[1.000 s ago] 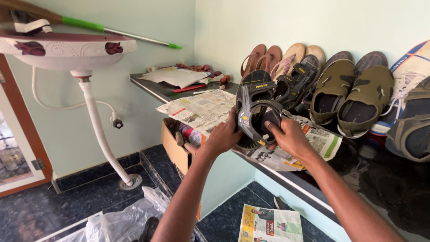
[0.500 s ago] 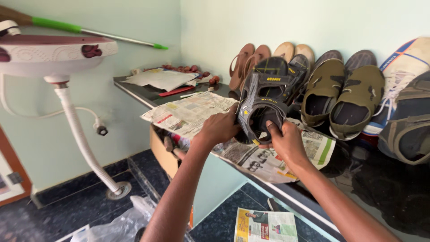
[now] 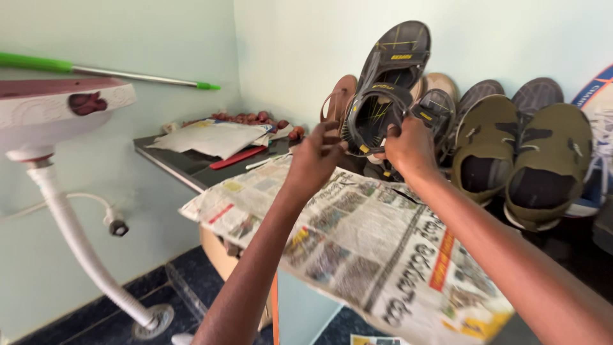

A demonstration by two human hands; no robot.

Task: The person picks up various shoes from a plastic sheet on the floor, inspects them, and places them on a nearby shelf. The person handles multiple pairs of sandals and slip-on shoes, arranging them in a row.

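Note:
Both hands hold up a dark grey strap sandal (image 3: 385,83) with yellow trim, its toe pointing up against the pale wall. My left hand (image 3: 314,156) grips its left heel side. My right hand (image 3: 408,145) grips the heel strap on the right. The sandal is lifted above the newspaper (image 3: 357,239) spread over the dark shelf (image 3: 185,167). A matching sandal (image 3: 436,112) leans on the wall just right of my right hand.
Along the wall lean brown flip-flops (image 3: 337,102), a pair of olive slip-on shoes (image 3: 517,153) and a white sneaker (image 3: 597,121). Papers (image 3: 211,137) and small red-brown bits lie at the shelf's far end. A washbasin (image 3: 60,108) with a white drain hose (image 3: 76,246) hangs at left.
Both hands have raised the sandal from just above the newspaper up to wall height, toe upward. The camera has moved closer and tilted, so the newspaper fills more of the view.

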